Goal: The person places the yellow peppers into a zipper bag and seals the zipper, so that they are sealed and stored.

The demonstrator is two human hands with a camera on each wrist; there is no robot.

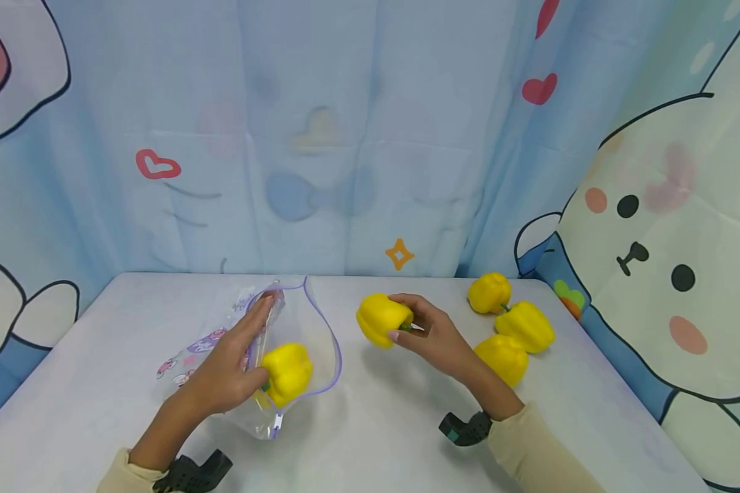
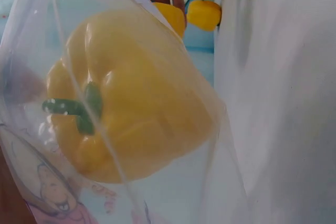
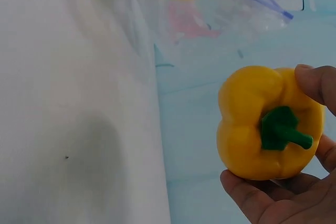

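Observation:
A clear zip bag (image 1: 210, 340) with a lilac zip edge and printed cartoon figures lies toward the left of the table, its mouth spread to the right. My left hand (image 1: 229, 370) grips the bag along its mouth, fingers at the far part and thumb at the near part. Inside sits one yellow bell pepper (image 1: 291, 373), seen through the film as a large pepper (image 2: 142, 103) in the left wrist view. Right of the mouth, my right hand (image 1: 434, 335) holds a second yellow bell pepper (image 1: 377, 319) between thumb and fingers; its green stem (image 3: 286, 132) faces the right wrist camera.
Three more yellow peppers, one at the back (image 1: 489, 293), one in the middle (image 1: 527, 327) and one in front (image 1: 501, 359), stand close together on the right of the white table (image 1: 370, 438). A blue cartoon curtain (image 1: 345, 137) hangs behind the table.

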